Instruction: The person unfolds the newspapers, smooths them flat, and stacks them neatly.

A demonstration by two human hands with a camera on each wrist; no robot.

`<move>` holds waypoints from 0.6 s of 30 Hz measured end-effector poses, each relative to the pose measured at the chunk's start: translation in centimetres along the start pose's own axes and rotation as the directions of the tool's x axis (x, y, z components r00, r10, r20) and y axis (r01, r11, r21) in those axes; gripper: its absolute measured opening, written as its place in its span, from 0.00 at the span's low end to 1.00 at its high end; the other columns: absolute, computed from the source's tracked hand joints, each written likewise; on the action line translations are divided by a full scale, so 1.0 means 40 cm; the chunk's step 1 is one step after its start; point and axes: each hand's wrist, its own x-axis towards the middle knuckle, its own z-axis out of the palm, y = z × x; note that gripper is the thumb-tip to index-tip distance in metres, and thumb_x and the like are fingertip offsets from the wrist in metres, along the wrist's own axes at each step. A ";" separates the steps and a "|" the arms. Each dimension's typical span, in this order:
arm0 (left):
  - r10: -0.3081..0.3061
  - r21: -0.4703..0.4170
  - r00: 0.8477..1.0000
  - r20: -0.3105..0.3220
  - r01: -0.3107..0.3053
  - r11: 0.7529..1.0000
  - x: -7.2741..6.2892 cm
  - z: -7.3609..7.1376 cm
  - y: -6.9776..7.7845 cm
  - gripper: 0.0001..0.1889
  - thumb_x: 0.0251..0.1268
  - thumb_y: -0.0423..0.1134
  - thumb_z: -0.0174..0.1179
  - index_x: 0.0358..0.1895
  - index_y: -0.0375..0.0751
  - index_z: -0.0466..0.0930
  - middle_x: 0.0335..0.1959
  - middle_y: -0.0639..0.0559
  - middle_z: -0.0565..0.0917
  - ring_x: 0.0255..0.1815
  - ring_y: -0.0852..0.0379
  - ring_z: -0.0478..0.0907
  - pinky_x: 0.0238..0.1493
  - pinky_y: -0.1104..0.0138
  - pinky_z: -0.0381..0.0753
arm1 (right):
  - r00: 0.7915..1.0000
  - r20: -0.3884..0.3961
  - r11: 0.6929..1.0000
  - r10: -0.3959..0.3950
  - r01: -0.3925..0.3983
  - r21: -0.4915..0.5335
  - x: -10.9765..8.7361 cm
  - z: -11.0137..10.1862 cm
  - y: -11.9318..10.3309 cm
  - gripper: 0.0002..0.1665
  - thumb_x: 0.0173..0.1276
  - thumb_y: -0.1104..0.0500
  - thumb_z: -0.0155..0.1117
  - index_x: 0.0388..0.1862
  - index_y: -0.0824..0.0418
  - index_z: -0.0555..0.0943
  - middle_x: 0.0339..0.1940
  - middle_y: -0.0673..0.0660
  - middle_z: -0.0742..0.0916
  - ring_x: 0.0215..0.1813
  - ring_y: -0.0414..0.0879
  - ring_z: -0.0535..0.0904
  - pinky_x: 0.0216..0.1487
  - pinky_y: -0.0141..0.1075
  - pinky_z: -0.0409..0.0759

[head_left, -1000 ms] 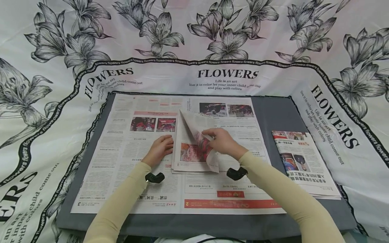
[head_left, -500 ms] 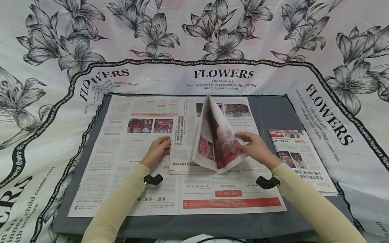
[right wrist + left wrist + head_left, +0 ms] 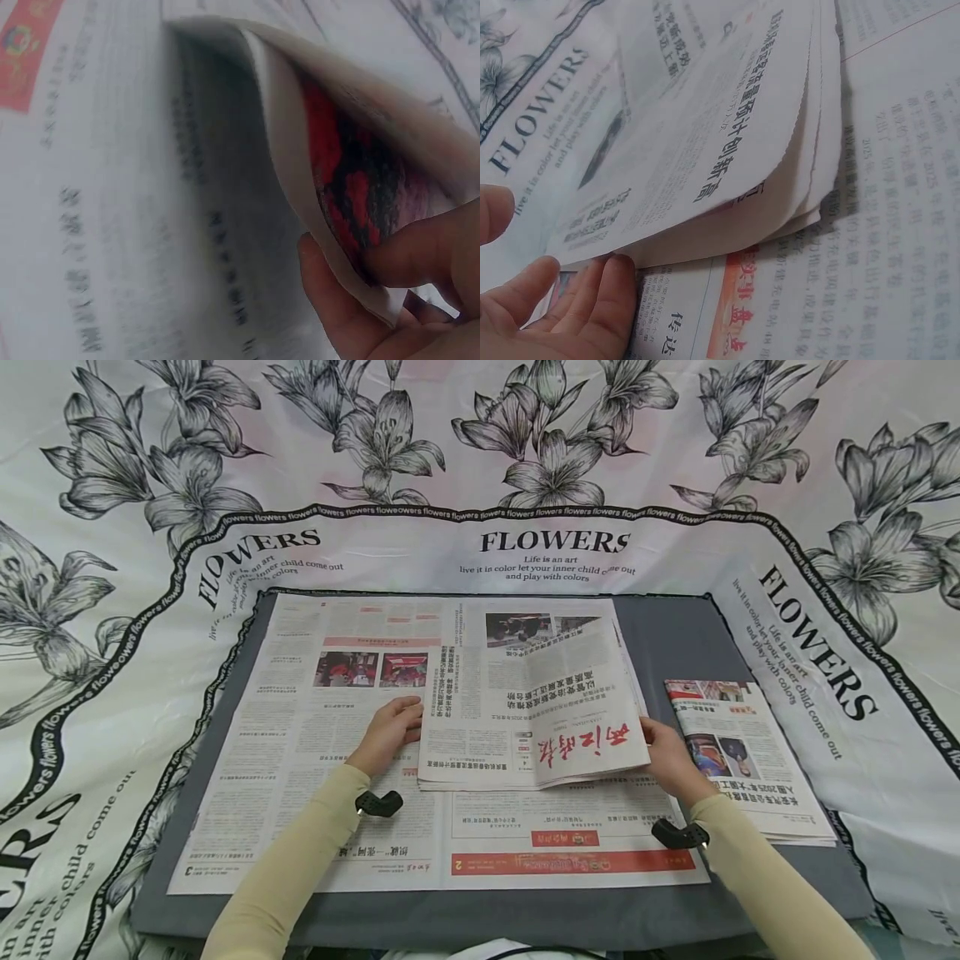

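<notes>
A folded newspaper point(image 3: 480, 727) lies in the middle of a spread-out newspaper point(image 3: 300, 793). Its right part is turned over to the right and shows a red masthead. My right hand point(image 3: 675, 764) pinches the lower right corner of that turned part. In the right wrist view, the thumb point(image 3: 420, 255) presses on an inner page with a red and black photo point(image 3: 360, 180), a finger behind the sheet. My left hand point(image 3: 387, 732) touches the left edge of the folded newspaper. The left wrist view has its fingers point(image 3: 615, 292) loosely bent at the paper's edge, thumb apart and nothing gripped.
A second folded newspaper point(image 3: 750, 777) lies at the right of the grey table surface point(image 3: 660, 635). A white cloth point(image 3: 555, 477) with black flower prints and lettering surrounds the table at the back and sides. Both wrists carry black devices.
My right hand has moved right, drawing the newspaper's right part over from the middle and lowering it, masthead now up and the flower photos out of the head view. The left hand stays put.
</notes>
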 end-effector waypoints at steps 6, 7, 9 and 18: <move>0.008 0.010 1.000 -0.007 -0.008 1.000 -0.002 0.005 0.002 0.28 0.82 0.46 0.50 0.78 0.40 0.62 0.71 0.39 0.73 0.70 0.43 0.74 0.69 0.53 0.76 | 1.000 -0.007 1.000 0.020 -0.020 0.012 -0.002 0.014 0.056 0.30 0.77 0.65 0.56 0.75 0.72 0.65 0.65 0.76 0.77 0.64 0.66 0.75 0.58 0.54 0.77; 0.007 0.009 1.000 -0.009 -0.007 1.000 -0.001 0.006 0.003 0.28 0.82 0.46 0.50 0.77 0.40 0.62 0.71 0.39 0.73 0.70 0.43 0.74 0.69 0.53 0.77 | 1.000 -0.002 0.999 0.029 -0.029 0.018 -0.002 0.014 0.062 0.30 0.78 0.64 0.55 0.75 0.72 0.64 0.67 0.76 0.76 0.65 0.66 0.74 0.58 0.53 0.77; 0.008 0.008 1.000 -0.013 -0.008 1.000 -0.001 0.006 0.003 0.28 0.82 0.46 0.50 0.77 0.40 0.62 0.71 0.39 0.73 0.70 0.44 0.74 0.68 0.54 0.77 | 0.999 0.004 0.998 0.052 -0.052 0.041 -0.002 0.014 0.071 0.31 0.78 0.64 0.54 0.76 0.71 0.63 0.68 0.76 0.76 0.64 0.62 0.75 0.57 0.48 0.78; 0.008 0.011 1.000 -0.027 -0.008 1.000 -0.004 0.007 0.004 0.27 0.82 0.45 0.50 0.77 0.40 0.62 0.71 0.39 0.73 0.69 0.44 0.74 0.67 0.55 0.78 | 0.979 0.134 0.807 0.155 -0.204 0.554 -0.013 0.013 0.098 0.43 0.85 0.44 0.38 0.85 0.61 0.35 0.69 0.63 0.73 0.44 0.30 0.84 0.46 0.36 0.86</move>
